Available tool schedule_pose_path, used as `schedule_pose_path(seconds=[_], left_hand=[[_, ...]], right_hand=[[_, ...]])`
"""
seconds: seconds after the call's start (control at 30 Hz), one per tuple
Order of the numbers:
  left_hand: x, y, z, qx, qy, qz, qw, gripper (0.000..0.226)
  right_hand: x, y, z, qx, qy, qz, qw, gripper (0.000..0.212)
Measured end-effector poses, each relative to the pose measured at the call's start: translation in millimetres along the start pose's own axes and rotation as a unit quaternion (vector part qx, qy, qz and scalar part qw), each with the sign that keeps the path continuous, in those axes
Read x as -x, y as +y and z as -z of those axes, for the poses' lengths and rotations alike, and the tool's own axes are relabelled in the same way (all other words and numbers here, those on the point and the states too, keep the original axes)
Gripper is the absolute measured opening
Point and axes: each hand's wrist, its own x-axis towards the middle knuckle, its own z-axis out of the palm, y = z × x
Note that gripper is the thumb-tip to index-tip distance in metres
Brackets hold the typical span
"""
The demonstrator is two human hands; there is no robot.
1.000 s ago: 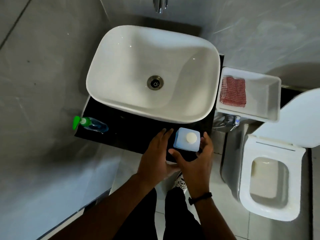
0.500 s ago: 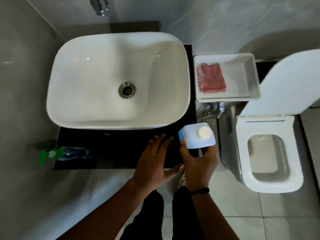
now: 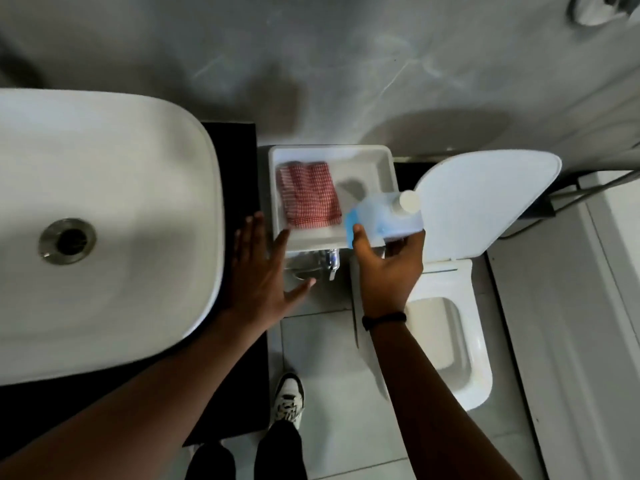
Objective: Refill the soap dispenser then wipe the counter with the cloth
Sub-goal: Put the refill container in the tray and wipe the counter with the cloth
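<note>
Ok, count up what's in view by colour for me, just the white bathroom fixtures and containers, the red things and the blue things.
White: 3, sink, tray, toilet
Red: 1, checked cloth in the tray
Blue: 1, refill bottle held by the right hand
Total: 5

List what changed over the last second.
The right hand gripped the refill bottle, lifted it off the black counter and carried it right, over the white tray. The left hand stays open. The checked cloth still lies in the tray.
</note>
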Motion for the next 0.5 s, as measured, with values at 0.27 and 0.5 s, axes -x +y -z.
schedule_pose_path(seconds=[0.27, 0.5], left_hand=[[-37, 2, -23, -0.035, 0.064, 0.049, 0.996, 0.106], [-37, 0, -30, -0.015, 0.083, 0.063, 0.994, 0.100]], right_hand=[[-111, 60, -65, 0.063, -0.022, -0.030, 0.997, 0.057], [-151, 95, -97, 0.107, -0.007, -0.048, 0.993, 0.060]])
